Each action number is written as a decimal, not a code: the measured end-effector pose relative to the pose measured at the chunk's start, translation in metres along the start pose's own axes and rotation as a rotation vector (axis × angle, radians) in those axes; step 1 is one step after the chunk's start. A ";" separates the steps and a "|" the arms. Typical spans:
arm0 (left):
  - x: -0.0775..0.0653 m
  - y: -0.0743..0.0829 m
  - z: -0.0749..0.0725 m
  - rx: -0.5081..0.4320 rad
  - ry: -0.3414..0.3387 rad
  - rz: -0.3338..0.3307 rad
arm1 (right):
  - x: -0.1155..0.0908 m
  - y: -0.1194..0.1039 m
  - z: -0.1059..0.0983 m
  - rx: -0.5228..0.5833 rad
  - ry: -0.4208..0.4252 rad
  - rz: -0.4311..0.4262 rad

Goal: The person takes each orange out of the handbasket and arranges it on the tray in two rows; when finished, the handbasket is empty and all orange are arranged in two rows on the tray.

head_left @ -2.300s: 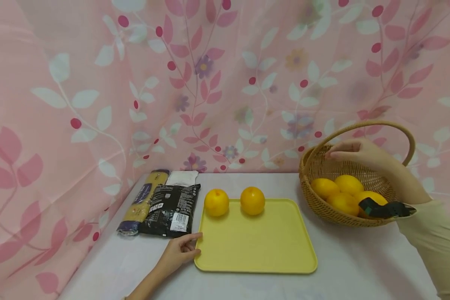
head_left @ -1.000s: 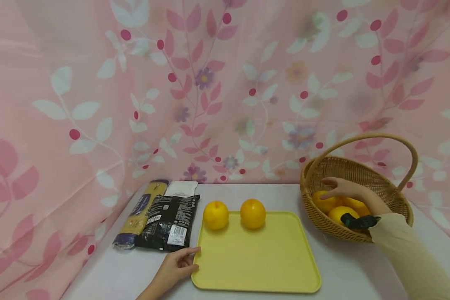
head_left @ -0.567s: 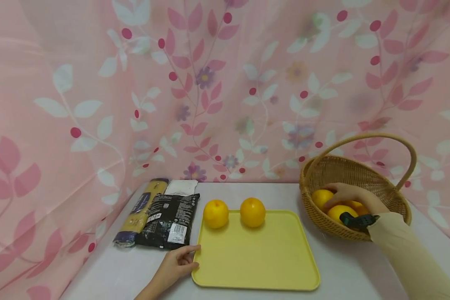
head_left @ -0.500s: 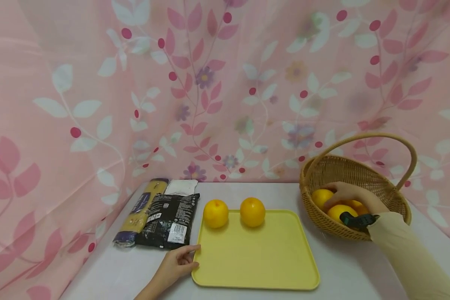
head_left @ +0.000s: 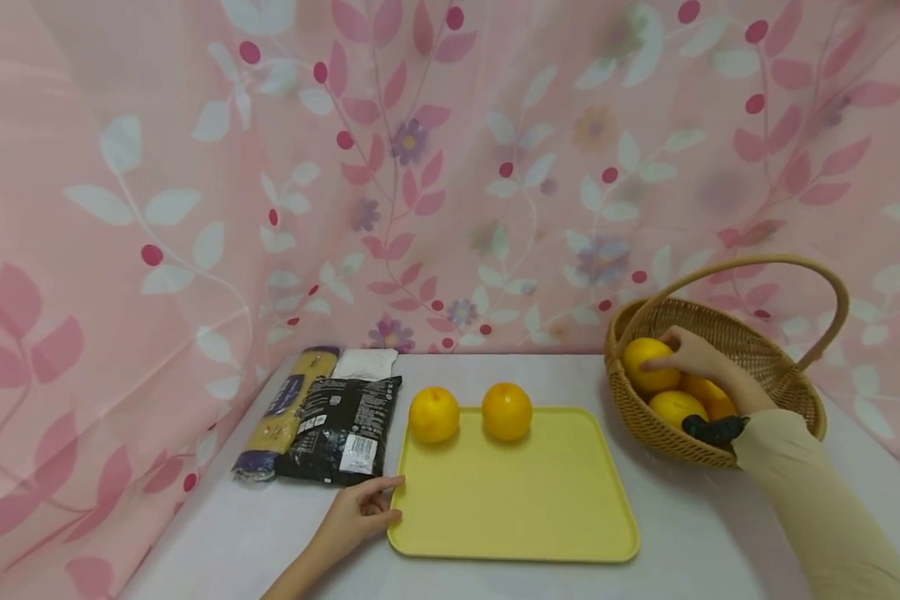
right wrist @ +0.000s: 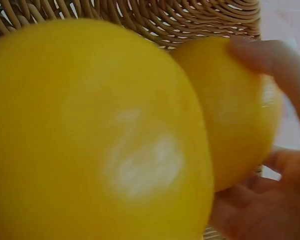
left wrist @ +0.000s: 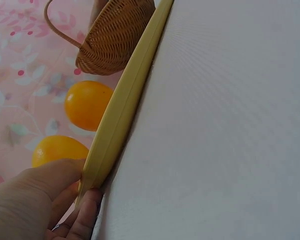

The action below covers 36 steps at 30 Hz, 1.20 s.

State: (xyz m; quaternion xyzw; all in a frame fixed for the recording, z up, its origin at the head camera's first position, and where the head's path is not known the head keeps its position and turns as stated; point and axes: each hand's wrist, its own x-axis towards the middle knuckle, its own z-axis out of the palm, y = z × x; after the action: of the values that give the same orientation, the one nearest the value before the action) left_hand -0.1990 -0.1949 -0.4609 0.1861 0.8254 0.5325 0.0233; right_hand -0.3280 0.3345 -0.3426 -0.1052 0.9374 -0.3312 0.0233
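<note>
My right hand (head_left: 693,358) is inside the wicker basket (head_left: 621,408), its fingers and thumb curled round an orange (head_left: 643,367) at the left side. In the right wrist view this orange (right wrist: 234,115) is between thumb and fingers, partly hidden behind a nearer orange (right wrist: 100,120). Other oranges lie below it, such as a front one (head_left: 677,408). My left hand (head_left: 352,518) pinches the left rim of a yellow tray (head_left: 525,508); the left wrist view shows thumb and fingers on either side of the tray edge (left wrist: 122,105).
Two oranges, a left one (head_left: 433,415) and a right one (head_left: 507,412), sit at the tray's back edge. Left of the tray lie a black packet (head_left: 337,433), a yellow and purple pack (head_left: 285,404) and a white packet (head_left: 365,364). The basket's tall handle (head_left: 765,260) arches over its opening.
My right hand has come down from above the basket into the oranges, taken hold of one at the left and raised it slightly. My left hand has stayed at the tray rim.
</note>
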 end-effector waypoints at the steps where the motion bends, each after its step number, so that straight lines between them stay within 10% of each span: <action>1: 0.000 0.000 0.000 -0.004 0.000 -0.001 | 0.000 0.000 -0.001 0.027 0.008 0.014; 11: -0.001 0.006 0.000 -0.010 0.002 -0.008 | -0.009 -0.019 -0.017 0.230 0.027 0.092; 20: -0.007 0.036 -0.001 -0.009 0.000 0.021 | -0.028 -0.033 -0.020 0.224 0.076 0.060; 36: -0.008 0.040 -0.001 0.020 0.007 -0.027 | -0.078 -0.067 -0.007 0.373 0.259 -0.073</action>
State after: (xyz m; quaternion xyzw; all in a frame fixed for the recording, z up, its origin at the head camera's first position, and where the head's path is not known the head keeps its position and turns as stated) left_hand -0.1805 -0.1842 -0.4266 0.1736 0.8332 0.5243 0.0258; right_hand -0.2401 0.3042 -0.2972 -0.0894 0.8506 -0.5102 -0.0903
